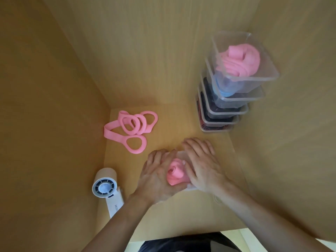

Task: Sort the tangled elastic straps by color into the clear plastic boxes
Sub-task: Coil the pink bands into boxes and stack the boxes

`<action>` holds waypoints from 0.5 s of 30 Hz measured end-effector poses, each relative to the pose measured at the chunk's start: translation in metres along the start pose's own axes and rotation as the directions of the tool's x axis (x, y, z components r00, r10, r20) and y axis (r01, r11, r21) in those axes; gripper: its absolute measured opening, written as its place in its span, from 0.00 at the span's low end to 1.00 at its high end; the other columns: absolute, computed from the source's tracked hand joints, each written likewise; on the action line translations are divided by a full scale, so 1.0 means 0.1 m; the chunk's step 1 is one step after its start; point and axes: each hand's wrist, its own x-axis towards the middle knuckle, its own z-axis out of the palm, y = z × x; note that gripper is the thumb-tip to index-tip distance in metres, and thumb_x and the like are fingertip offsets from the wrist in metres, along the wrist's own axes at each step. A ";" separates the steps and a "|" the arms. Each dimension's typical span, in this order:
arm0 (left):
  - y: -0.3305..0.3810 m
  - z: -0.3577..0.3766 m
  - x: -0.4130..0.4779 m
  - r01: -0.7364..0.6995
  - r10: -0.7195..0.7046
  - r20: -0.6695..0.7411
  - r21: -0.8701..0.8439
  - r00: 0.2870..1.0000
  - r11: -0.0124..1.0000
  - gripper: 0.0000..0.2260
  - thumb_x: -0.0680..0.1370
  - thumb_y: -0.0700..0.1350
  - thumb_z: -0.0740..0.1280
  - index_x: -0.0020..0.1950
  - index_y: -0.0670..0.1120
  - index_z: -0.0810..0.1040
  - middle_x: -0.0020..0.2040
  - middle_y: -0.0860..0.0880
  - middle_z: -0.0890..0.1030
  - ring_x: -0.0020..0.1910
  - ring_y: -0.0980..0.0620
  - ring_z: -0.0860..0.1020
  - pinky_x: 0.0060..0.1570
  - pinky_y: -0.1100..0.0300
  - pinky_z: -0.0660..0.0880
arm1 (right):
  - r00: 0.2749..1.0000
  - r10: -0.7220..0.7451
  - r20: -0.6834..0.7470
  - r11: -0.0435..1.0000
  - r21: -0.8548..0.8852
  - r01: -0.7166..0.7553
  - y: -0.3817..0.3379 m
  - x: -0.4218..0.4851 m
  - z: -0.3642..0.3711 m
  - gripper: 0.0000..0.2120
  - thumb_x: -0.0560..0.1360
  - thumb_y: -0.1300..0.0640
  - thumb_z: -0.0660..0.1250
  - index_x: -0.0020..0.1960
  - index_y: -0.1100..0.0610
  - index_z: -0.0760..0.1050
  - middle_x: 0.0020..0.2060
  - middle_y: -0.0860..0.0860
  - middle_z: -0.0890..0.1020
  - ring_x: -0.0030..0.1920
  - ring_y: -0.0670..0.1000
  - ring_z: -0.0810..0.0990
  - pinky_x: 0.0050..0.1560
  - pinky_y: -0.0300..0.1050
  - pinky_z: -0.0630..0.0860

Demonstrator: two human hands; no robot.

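Evidently we pressed the left hand and right hand, fingers straight, around a box on the bench, probably to tamp its pink roll flat. Loose straps lay well apart on our left, unsorted; the stack stood behind.

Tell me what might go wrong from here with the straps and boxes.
1. The pink bundle bulges above the small box between the left hand and right hand; it may spring out once they let go.
2. The stack of boxes looks staggered and leaning; adding another could topple it.
3. The loose pink straps overlap; lifting one may drag the others.
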 end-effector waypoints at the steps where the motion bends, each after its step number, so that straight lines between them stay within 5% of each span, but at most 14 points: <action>1: -0.01 -0.01 0.00 -0.012 0.012 -0.005 -0.048 1.000 0.999 0.43 0.68 0.75 0.63 0.79 0.59 0.59 0.69 0.56 0.64 0.69 0.53 0.60 0.70 0.59 0.63 | 0.994 -0.098 -0.050 0.993 0.057 0.101 0.00 -0.03 0.02 0.23 0.80 0.47 0.55 0.69 0.58 0.72 0.71 0.54 0.71 0.71 0.56 0.69 0.74 0.56 0.62; 4: -0.04 -0.03 -0.01 -0.021 0.017 -0.022 -0.209 1.000 0.978 0.32 0.74 0.61 0.61 0.78 0.57 0.64 0.71 0.56 0.67 0.71 0.55 0.62 0.71 0.57 0.65 | 0.983 -0.178 -0.048 0.969 0.167 0.183 0.00 -0.12 0.08 0.20 0.79 0.43 0.60 0.61 0.57 0.73 0.71 0.54 0.70 0.69 0.56 0.71 0.70 0.55 0.67; 8: -0.08 -0.01 -0.03 -0.008 -0.014 -0.054 -0.395 0.998 0.919 0.28 0.75 0.54 0.56 0.76 0.51 0.71 0.72 0.51 0.71 0.73 0.54 0.64 0.73 0.57 0.62 | 0.963 -0.241 0.117 0.971 0.023 0.240 0.02 -0.11 0.10 0.46 0.69 0.22 0.58 0.70 0.57 0.65 0.75 0.55 0.65 0.76 0.56 0.63 0.77 0.52 0.55; 13: -0.04 -0.04 -0.03 0.009 -0.039 -0.051 -0.490 0.998 0.872 0.27 0.77 0.55 0.57 0.74 0.48 0.72 0.72 0.52 0.72 0.73 0.55 0.65 0.74 0.57 0.62 | 0.958 -0.224 0.179 0.967 -0.078 0.241 -0.03 -0.12 0.08 0.50 0.65 0.21 0.60 0.73 0.56 0.60 0.76 0.57 0.63 0.76 0.59 0.62 0.76 0.54 0.52; 15: -0.03 -0.05 -0.09 0.086 -0.147 -0.037 -0.661 0.988 0.746 0.28 0.76 0.58 0.60 0.75 0.50 0.69 0.73 0.54 0.70 0.74 0.58 0.65 0.74 0.59 0.63 | 0.964 -0.201 0.172 0.976 -0.054 0.213 -0.05 -0.12 0.06 0.48 0.64 0.22 0.62 0.71 0.54 0.62 0.76 0.56 0.64 0.74 0.58 0.64 0.75 0.52 0.53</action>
